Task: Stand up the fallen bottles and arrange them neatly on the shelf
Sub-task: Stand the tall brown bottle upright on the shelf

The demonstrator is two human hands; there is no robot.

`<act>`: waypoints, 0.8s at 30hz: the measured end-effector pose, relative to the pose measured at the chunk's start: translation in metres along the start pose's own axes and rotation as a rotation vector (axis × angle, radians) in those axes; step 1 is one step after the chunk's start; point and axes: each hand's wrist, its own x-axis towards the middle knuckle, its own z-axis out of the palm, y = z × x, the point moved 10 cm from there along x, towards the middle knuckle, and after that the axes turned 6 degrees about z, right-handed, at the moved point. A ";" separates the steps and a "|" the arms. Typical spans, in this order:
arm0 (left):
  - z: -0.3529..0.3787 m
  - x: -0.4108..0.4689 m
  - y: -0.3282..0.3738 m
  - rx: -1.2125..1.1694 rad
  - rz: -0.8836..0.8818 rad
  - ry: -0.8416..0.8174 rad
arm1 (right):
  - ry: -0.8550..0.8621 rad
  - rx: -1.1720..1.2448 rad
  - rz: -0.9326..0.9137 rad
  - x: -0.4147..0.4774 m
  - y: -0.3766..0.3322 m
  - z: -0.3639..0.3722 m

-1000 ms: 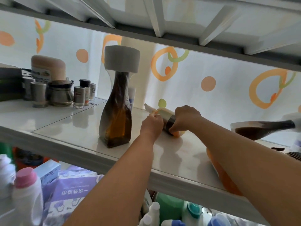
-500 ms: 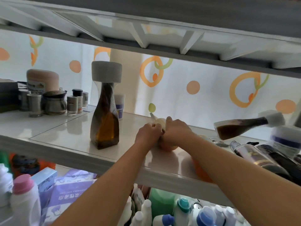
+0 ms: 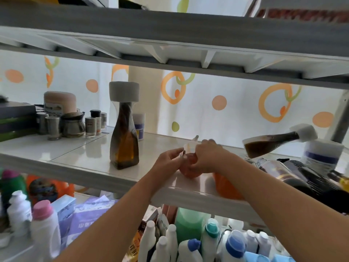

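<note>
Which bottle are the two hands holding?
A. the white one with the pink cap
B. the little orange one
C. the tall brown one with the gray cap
B: the left hand and the right hand both grip the orange bottle; the brown bottle stands apart, untouched.

Backdrop's a white curtain (image 3: 236, 114) with orange rings and dots. Far left, a pinkish tub (image 3: 60, 102) sits behind a dark-lidded glass pot (image 3: 72, 124) and little spice jars (image 3: 90, 127). Down below: pink-capped white jug (image 3: 44, 224), purple packet (image 3: 88, 222), blue-capped bottles (image 3: 233, 244).
</note>
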 end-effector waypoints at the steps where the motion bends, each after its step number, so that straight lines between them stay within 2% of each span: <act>1: 0.003 0.000 -0.003 0.108 -0.004 -0.030 | 0.017 -0.078 0.019 0.000 0.007 0.000; 4: 0.010 0.002 -0.012 0.331 -0.046 -0.078 | 0.044 -0.127 0.034 -0.001 0.020 -0.001; 8: 0.020 0.004 -0.009 0.432 -0.008 -0.092 | 0.029 0.118 -0.032 0.002 0.027 0.010; 10: 0.021 0.003 -0.005 0.475 0.031 -0.059 | 0.026 0.165 -0.060 0.003 0.027 0.014; 17: 0.014 -0.009 0.016 0.499 0.149 0.044 | 0.064 0.266 -0.076 0.003 0.029 0.010; 24: 0.005 -0.023 0.027 0.499 0.242 0.172 | 0.098 0.226 -0.123 -0.014 0.024 -0.003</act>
